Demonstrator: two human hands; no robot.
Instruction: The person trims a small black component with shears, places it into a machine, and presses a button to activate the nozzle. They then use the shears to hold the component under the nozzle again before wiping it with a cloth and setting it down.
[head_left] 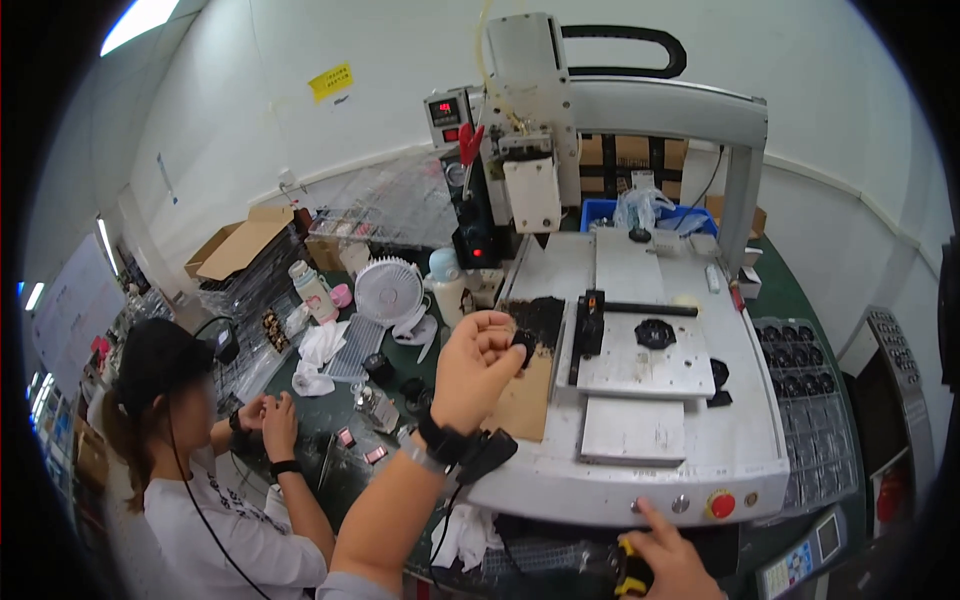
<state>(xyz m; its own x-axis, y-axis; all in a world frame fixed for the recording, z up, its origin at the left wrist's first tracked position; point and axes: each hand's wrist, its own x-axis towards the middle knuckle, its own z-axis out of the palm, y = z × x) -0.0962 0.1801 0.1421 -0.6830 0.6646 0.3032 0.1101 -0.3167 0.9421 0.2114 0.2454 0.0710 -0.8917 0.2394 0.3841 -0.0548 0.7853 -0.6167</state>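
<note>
My left hand (478,368) is raised over the left side of a white gantry machine (560,487), its fingers pinched on a small black round part (523,346). A black strap with a small device (462,448) circles that wrist. My right hand (672,562) is low at the machine's front, with the index finger stretched out to a metal push button (637,506). A yellow and black object (632,568) is beside this hand; whether it is held I cannot make out. Another black round part (655,334) lies on the metal fixture plate (620,375), under a black bar.
A red stop button (720,503) sits right of my hand. Black parts fill trays (800,365) on the right. A co-worker (220,470) sits at left, hands together. A white fan (389,292), glass bottle (375,408) and brown board (520,405) are near my left arm.
</note>
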